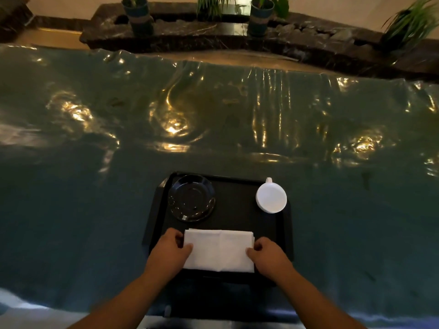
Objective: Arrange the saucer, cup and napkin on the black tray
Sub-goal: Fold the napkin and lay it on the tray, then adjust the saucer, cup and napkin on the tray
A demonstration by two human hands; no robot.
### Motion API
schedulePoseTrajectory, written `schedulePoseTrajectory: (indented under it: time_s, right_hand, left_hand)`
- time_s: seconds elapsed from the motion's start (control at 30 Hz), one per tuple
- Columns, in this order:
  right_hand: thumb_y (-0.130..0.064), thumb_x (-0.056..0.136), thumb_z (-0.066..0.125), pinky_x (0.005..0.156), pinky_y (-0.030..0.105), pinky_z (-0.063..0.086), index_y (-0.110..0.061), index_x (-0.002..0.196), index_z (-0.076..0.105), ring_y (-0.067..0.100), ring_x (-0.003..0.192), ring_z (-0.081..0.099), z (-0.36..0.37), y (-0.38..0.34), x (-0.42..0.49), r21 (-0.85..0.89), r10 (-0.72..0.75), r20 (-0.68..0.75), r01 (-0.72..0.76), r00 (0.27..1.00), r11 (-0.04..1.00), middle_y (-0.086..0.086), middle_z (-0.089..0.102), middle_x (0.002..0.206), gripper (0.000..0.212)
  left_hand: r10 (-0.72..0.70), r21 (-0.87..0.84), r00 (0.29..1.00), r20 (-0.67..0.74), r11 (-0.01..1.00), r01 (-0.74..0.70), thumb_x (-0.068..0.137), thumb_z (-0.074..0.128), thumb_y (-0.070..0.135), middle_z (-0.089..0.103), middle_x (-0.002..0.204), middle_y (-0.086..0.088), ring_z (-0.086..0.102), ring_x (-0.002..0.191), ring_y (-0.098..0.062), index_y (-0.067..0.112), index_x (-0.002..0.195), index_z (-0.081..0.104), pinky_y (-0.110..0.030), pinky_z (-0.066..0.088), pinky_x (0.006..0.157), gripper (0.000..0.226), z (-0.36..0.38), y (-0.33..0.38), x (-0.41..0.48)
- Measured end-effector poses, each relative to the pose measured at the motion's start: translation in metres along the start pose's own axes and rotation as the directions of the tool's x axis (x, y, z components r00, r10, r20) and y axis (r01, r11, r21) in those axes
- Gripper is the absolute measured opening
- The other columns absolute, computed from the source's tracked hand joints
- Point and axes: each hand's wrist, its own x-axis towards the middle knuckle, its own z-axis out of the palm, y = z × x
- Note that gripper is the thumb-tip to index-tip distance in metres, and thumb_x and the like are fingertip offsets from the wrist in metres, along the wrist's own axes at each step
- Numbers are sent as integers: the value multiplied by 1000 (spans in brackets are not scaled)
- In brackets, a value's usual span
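A black tray point(237, 210) lies on the table just in front of me. On its far left sits a black glossy saucer point(192, 198). At its far right stands a white cup point(271, 197), upside down with its handle pointing away. A folded white napkin point(219, 250) lies flat across the tray's near part. My left hand point(169, 249) pinches the napkin's left edge, thumb on top. My right hand point(267, 254) pinches its right edge in the same way.
A shiny, wrinkled teal cloth point(213, 115) covers the wide table. Beyond its far edge a dark stone ledge point(213, 36) carries two potted plants point(139, 15), with another plant point(411, 22) at the far right.
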Motion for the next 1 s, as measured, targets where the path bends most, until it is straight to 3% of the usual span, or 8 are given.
schedulePoseTrajectory:
  time_s: [0.1,0.2,0.3,0.37,0.57,0.77,1.0]
  right_hand:
    - [-36,92,65,80,31,48,-26,120,52,17,101,56,2,1,-9,-162,-202,-204,170,958,972,-3,54,111,33]
    - [-37,93,57,94,36,51,-27,132,56,21,111,52,8,2,-9,-357,-475,-122,408,871,840,-1,53,122,40]
    - [-40,94,54,102,40,49,-30,140,56,25,121,50,16,3,-4,-482,-512,59,474,857,737,1,52,138,48]
    - [-41,92,56,100,42,51,-31,140,57,28,121,53,22,7,1,-563,-521,84,472,849,679,3,54,141,49]
    - [-33,77,75,77,38,60,-26,123,67,26,97,62,23,10,12,-614,-555,-11,432,832,660,2,64,119,47]
    - [-33,80,69,78,38,57,-23,118,71,24,95,61,17,-3,17,-669,-565,-23,407,825,621,4,65,114,39]
    - [-30,69,80,66,40,53,-17,95,75,24,79,54,7,-4,18,-701,-531,-169,277,830,657,4,61,91,29]
  left_hand:
    - [352,240,926,-135,919,-314,86,70,37,56,111,7,57,97,-13,27,112,59,-32,52,77,31,0,-8,1]
    - [610,470,791,43,687,-555,82,68,42,62,119,4,61,104,-19,30,112,66,-34,57,80,33,3,-11,4]
    - [596,601,766,240,529,-600,70,70,52,70,121,0,69,105,-22,36,106,71,-38,61,81,40,9,-13,9]
    - [554,660,783,282,480,-578,65,76,53,71,122,0,70,106,-21,38,105,72,-39,60,84,43,10,-13,10]
    - [557,688,796,234,483,-541,65,88,44,69,129,-7,69,113,-28,35,112,71,-49,56,94,51,8,-14,21]
    - [572,720,786,236,440,-537,63,90,45,69,115,-10,67,96,-29,27,107,73,-45,60,72,51,2,-6,29]
    - [653,677,738,169,468,-569,68,83,45,65,106,-2,62,89,-21,24,107,67,-38,57,70,47,-7,-1,31]
